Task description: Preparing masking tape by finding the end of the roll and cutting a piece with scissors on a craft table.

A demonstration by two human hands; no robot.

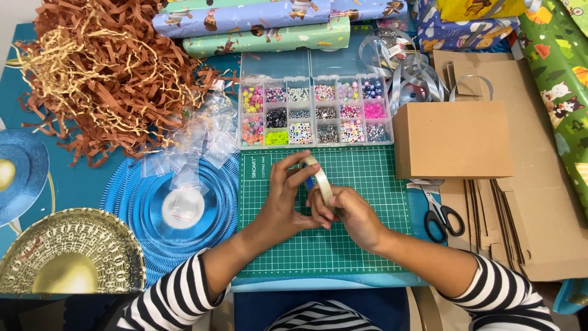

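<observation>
Both hands over green cutting mat: left hand, right hand pinch tape roll, likely hunting tape end; peeling needs fingernail.

striped sleeves (black, white); bare forearms

Holding a tape roll up on its edge with both hands over a green mat. Pinching the roll's top and side with the left hand. Gripping the roll's lower edge with the right hand. Sitting just behind the mat: a clear bead box full of colourful beads. Lying right of the mat: scissors, a brown box and flat cardboard. Piling up at far left: brown paper shreds, with little clear bags beside them. Resting along the top: wrapping paper rolls.
</observation>
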